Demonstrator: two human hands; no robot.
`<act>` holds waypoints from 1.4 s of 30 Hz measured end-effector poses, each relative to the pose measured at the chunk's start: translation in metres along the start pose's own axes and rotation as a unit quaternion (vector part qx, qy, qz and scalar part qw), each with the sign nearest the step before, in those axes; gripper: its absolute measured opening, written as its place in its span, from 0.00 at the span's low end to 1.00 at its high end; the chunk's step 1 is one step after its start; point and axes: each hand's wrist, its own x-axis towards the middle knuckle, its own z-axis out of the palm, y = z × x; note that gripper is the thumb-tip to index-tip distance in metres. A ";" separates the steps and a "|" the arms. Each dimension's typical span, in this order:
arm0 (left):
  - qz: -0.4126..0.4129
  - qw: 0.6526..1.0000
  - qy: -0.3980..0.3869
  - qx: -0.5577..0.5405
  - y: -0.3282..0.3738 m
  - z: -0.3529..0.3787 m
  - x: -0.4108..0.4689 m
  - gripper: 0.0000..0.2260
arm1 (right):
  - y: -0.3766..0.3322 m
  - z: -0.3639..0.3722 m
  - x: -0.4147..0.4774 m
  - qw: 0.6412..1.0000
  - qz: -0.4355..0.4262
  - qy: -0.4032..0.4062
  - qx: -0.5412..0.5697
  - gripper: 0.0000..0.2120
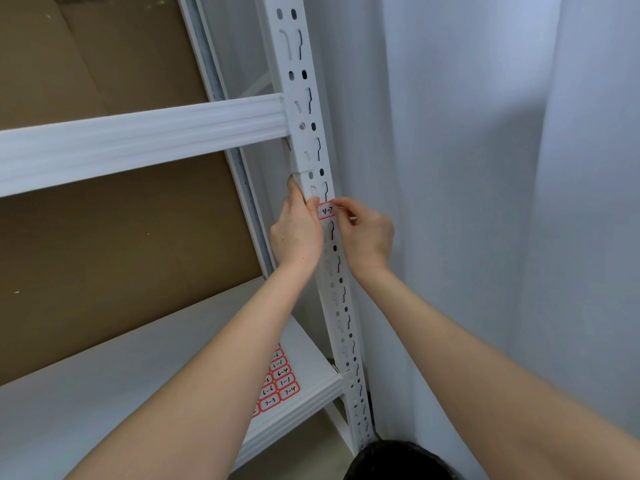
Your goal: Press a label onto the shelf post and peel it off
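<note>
A small red-bordered label point(327, 211) marked "4-7" sits on the front of a white slotted shelf upright point(308, 109). My left hand point(296, 233) grips the upright's left edge, its thumb touching the label's left end. My right hand point(367, 233) pinches the label's right end with its fingertips. Both forearms reach up from the lower part of the view.
A sheet of red-bordered labels point(278, 382) lies on the white lower shelf point(138, 358). A white crossbeam point(138, 140) spans above, with brown cardboard point(104, 237) behind. A white wall point(485, 202) stands right. A dark object point(398, 460) sits below.
</note>
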 end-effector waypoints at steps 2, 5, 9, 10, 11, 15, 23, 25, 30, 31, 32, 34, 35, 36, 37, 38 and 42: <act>-0.002 1.000 -0.001 -0.001 0.000 0.000 0.000 0.22 | -0.001 -0.001 0.002 1.000 0.000 -0.016 -0.011 0.08; 0.000 1.000 -0.005 0.000 0.000 -0.002 -0.002 0.23 | 0.001 -0.004 0.004 0.999 -0.003 -0.038 -0.034 0.07; 0.010 1.000 -0.005 0.003 0.001 -0.003 -0.003 0.22 | 0.002 -0.005 0.002 1.000 -0.005 -0.022 -0.017 0.09; 0.007 1.000 -0.005 0.002 0.001 -0.003 -0.003 0.22 | 0.002 -0.004 0.001 1.000 -0.007 -0.022 -0.014 0.10; 0.005 1.000 -0.005 0.000 0.001 -0.003 -0.003 0.22 | 0.002 -0.003 0.000 1.000 -0.007 -0.021 -0.007 0.10; 0.005 1.000 -0.003 0.000 0.001 -0.002 -0.003 0.22 | 0.005 0.000 -0.003 1.000 0.003 -0.006 0.028 0.09; -0.001 1.000 -0.005 -0.002 0.001 -0.001 -0.002 0.22 | 0.003 0.001 0.001 1.000 0.001 0.005 0.006 0.09; -0.004 1.000 -0.004 -0.002 0.002 -0.001 -0.002 0.22 | 0.001 0.000 0.002 1.000 -0.004 -0.005 -0.009 0.08; -0.008 1.000 -0.009 -0.002 0.003 -0.002 -0.003 0.22 | 0.000 -0.001 0.002 0.999 -0.020 -0.017 -0.043 0.07; -0.006 1.000 -0.009 -0.001 0.003 -0.003 -0.003 0.22 | 0.001 -0.002 0.002 0.999 -0.011 -0.020 -0.035 0.07; -0.003 1.000 -0.008 0.002 0.003 -0.003 -0.003 0.22 | 0.001 -0.003 0.002 0.999 -0.002 -0.021 -0.025 0.07; 0.005 1.000 -0.007 0.004 0.002 -0.004 -0.003 0.22 | 0.002 -0.003 0.000 1.000 -0.003 -0.015 -0.015 0.09; 0.007 1.000 -0.007 0.002 0.002 -0.003 -0.003 0.22 | 0.001 -0.003 -0.001 1.000 -0.007 -0.012 -0.015 0.10; 0.006 1.000 -0.008 0.000 0.001 -0.003 -0.003 0.22 | 0.001 -0.003 -0.002 1.000 -0.011 -0.009 -0.013 0.10; 0.004 1.000 -0.008 -0.002 0.001 -0.003 -0.002 0.22 | 0.001 -0.003 -0.002 1.000 -0.015 -0.008 -0.011 0.10; 0.001 1.000 -0.008 -0.004 0.000 -0.003 -0.002 0.22 | 0.002 -0.002 -0.002 1.000 -0.017 -0.007 -0.008 0.10; 0.005 1.000 -0.004 0.002 0.000 -0.001 -0.002 0.22 | 0.004 0.001 -0.002 1.000 -0.012 0.004 0.004 0.10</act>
